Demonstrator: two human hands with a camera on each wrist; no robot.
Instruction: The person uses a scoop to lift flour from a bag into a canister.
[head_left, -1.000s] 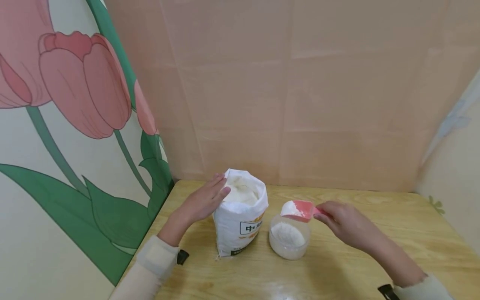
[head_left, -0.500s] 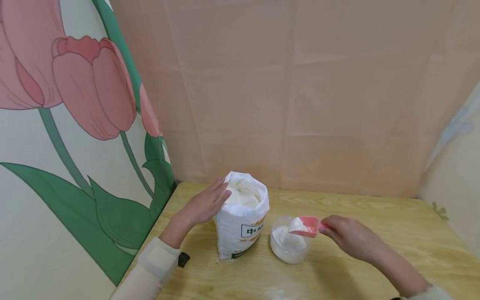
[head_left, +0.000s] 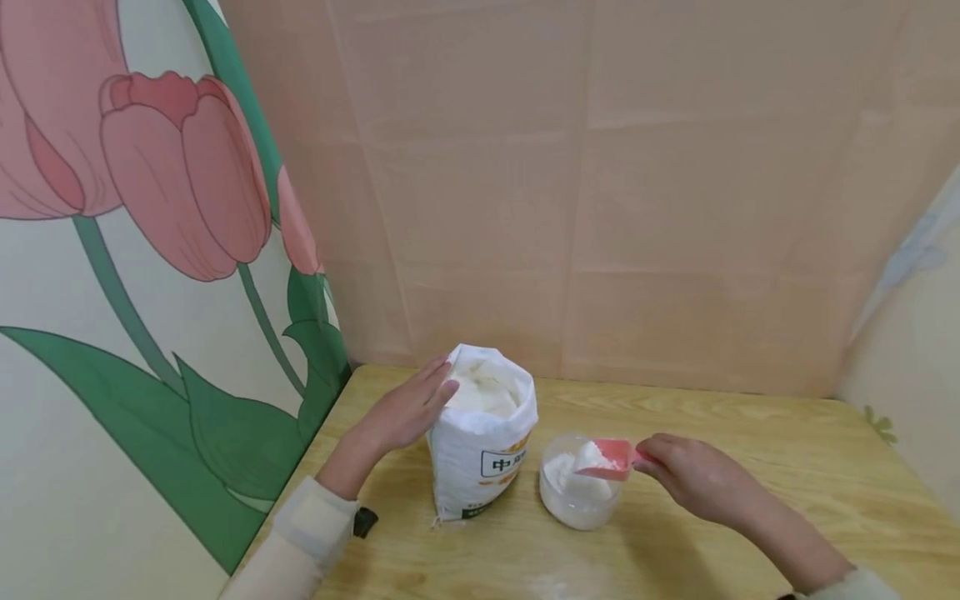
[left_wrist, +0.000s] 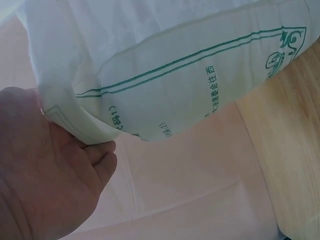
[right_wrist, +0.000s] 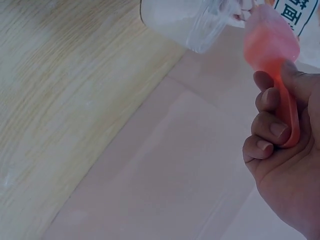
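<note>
Scoop (head_left: 618, 458), clasped in the right grip (head_left: 701, 475), hangs over the tub (head_left: 580, 510), right of the bag (head_left: 468, 467) whose left rim the left grip (head_left: 405, 414) pinches, so a slow, low tip toward the tub's middle should keep powder (head_left: 592, 457) off the surface (head_left: 450, 571).

The left hand (head_left: 408, 408) extended forward, thumb set apart from the fingers; its wrist (head_left: 347, 467) lay behind, lower and leftward. The right hand (head_left: 697, 475), well to the left hand's right and slightly nearer the body, had fingers curled toward the palm; its forearm (head_left: 798, 537) ran back and rightward.
</note>
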